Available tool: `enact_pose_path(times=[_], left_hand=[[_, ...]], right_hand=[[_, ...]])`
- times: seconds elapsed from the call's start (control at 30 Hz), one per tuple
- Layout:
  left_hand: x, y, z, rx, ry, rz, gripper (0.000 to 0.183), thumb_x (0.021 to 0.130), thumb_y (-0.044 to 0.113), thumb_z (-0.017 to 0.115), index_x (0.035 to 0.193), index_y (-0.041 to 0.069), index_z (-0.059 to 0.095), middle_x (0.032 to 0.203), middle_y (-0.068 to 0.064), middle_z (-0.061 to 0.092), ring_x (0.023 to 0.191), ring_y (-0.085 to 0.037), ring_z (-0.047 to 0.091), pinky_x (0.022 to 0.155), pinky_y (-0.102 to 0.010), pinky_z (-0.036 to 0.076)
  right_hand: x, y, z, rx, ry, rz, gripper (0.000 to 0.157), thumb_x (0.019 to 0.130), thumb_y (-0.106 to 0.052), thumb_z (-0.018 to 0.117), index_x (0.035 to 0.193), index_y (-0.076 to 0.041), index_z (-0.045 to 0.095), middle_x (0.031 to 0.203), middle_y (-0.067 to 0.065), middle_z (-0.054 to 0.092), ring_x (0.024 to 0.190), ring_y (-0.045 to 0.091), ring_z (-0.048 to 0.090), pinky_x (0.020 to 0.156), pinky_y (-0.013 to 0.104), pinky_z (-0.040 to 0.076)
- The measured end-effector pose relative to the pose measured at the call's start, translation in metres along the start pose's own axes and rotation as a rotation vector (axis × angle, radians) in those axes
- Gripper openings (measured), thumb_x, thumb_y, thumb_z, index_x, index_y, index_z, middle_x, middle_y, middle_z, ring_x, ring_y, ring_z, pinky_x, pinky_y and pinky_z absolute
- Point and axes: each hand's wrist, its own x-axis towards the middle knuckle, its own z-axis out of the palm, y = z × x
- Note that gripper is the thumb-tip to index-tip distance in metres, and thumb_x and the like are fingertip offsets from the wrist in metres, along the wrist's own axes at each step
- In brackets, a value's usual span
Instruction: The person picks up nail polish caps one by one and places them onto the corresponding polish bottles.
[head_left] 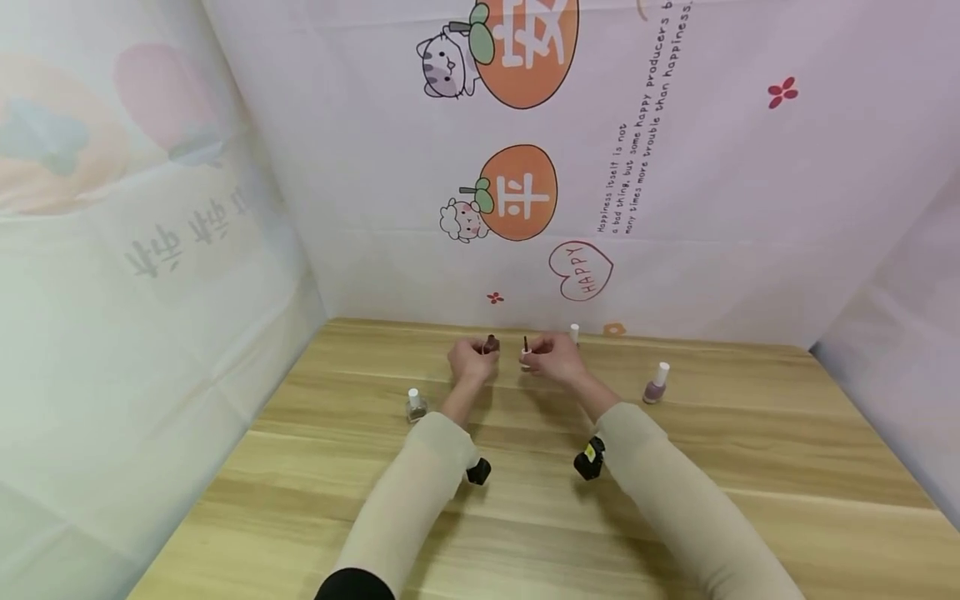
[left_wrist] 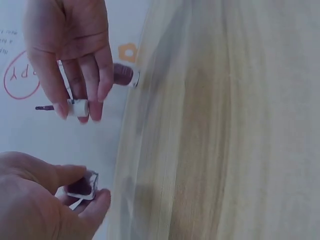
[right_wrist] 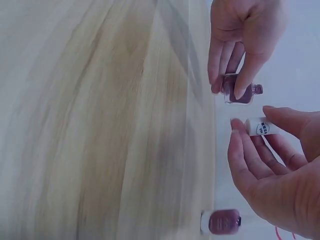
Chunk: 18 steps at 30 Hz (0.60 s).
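Observation:
My left hand (head_left: 472, 360) pinches an uncapped dark plum nail polish bottle (right_wrist: 239, 90) between thumb and fingers, its threaded neck bare. A short way to the right, my right hand (head_left: 558, 358) holds the white cap (right_wrist: 259, 126) by its sides. From that cap sticks a thin brush (left_wrist: 45, 108) coated in dark polish, pointing up in the head view. Bottle and cap are apart, side by side above the far part of the table. Just behind my right hand stands another dark red nail polish bottle (right_wrist: 225, 221) with a white cap, partly hidden in the head view.
A clear greyish nail polish bottle (head_left: 416, 408) stands left of my left forearm, and a mauve one (head_left: 655, 390) to the right. The wooden table (head_left: 525, 533) ends at a printed cloth backdrop (head_left: 390, 208). Cloth also hangs at both sides.

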Motion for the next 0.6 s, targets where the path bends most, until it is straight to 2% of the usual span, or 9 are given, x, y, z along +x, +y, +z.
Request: enact_pose_path(times=[0.17,0.4,0.6], left_hand=[[-0.004,0.004,-0.009,-0.014,-0.120,0.067,0.018,0.076,0.014,0.078,0.091,0.006,0.073,0.089,-0.008,0.069,0.087,-0.022,0.062,0.077,-0.034,0.051],[-0.012,0.014,-0.019,-0.094,-0.344,0.099,0.026,0.076,0.019,0.079,0.097,0.007,0.072,0.092,-0.007,0.069,0.086,-0.019,0.064,0.072,-0.029,0.053],[-0.015,0.014,-0.028,-0.164,-0.418,0.119,0.026,0.079,0.018,0.077,0.103,0.009,0.071,0.100,-0.007,0.068,0.092,-0.020,0.063,0.074,-0.029,0.054]], right_hand=[[-0.009,-0.003,-0.013,-0.002,-0.064,-0.026,0.026,0.089,-0.004,0.063,0.108,0.012,0.055,0.103,0.026,0.061,0.094,0.040,0.064,0.083,0.050,0.050],[-0.028,-0.004,-0.034,-0.154,-0.108,-0.088,0.022,0.089,-0.009,0.065,0.103,0.007,0.060,0.097,0.022,0.065,0.088,0.035,0.066,0.078,0.050,0.052],[-0.038,-0.006,-0.043,-0.217,-0.141,-0.151,0.021,0.088,-0.013,0.067,0.101,0.002,0.063,0.094,0.016,0.066,0.088,0.036,0.064,0.075,0.050,0.052]])
